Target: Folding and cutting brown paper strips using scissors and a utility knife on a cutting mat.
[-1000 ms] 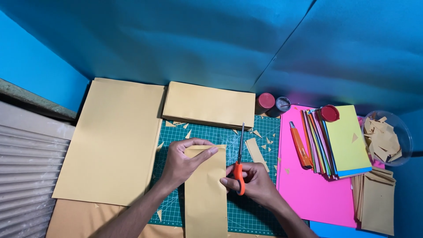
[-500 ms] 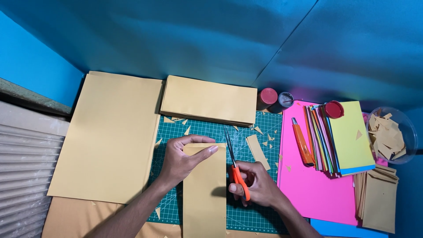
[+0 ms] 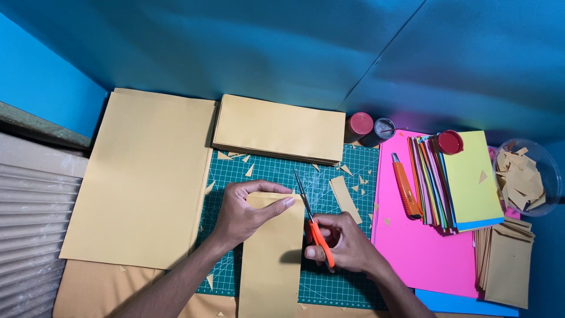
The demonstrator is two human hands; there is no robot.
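Scissors, orange-handled, sit gripped in the right hand on the green cutting mat; the left hand, fingers curled, pins the tan paper strip. Right of the mat, a clear bowl holds what look like tan scraps.

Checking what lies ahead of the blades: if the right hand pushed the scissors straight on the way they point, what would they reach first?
The right hand aims the scissors up and slightly left over the cutting mat. First in line, probably, the stack of tan paper, past some scraps.

We see even, fairly bright light from above w/ a strong blue cast. Soft short shadows sit under the right hand on the cutting mat. Sharp centre, no glare; wide-angle bending twd the pic's edges.
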